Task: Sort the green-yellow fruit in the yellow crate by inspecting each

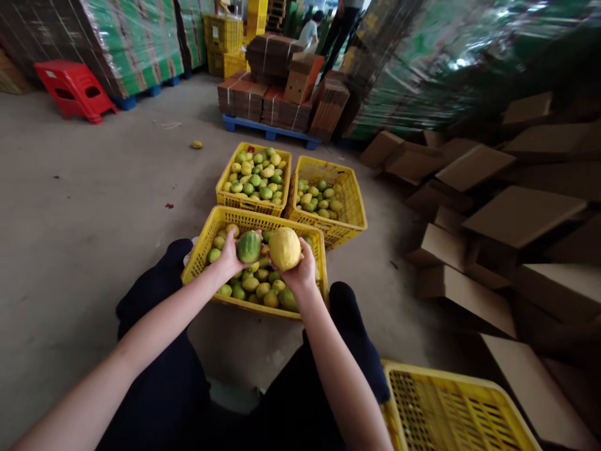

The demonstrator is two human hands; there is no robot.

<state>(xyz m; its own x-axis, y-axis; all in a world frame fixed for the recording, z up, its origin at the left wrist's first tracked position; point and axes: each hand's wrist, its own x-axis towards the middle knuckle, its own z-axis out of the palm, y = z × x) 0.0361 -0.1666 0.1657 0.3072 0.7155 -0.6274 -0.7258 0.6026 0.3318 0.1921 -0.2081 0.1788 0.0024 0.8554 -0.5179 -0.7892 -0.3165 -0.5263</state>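
- Fingers of the left hand (229,255) curled around the green fruit (249,247), thumb uppermost on its side; grip closed, ribbed skin facing up.
- Right hand (303,269) cupped beneath and beside the larger yellow fruit (285,248), thumb along the outer side; grip closed enough to support it, underside contact hidden.
- Both held just above the front crate (263,219), side by side and near each other.
- Likely firm and fairly light, the yellow one probably heavier; rounded, slightly bumpy skin, perhaps slick if damp. Best held around the widest part, with support from below and only modest pressure, to avoid bruising or rolling out.
- Below, in the same crate, a layer of loose fruits (263,289), green and yellow mixed.
- Beyond, a rear left crate (248,203) piled high with similar fruit, and beside it a rear right crate (350,194) with a lower heap.
- At lower right, another yellow crate (451,407), partly out of view.
- Farther out, a lone fruit (196,145) on the floor (94,250), a red stool (75,88), tumbled cartons (526,213) to the right and bundled cardboard (244,97) on a blue pallet (277,131).
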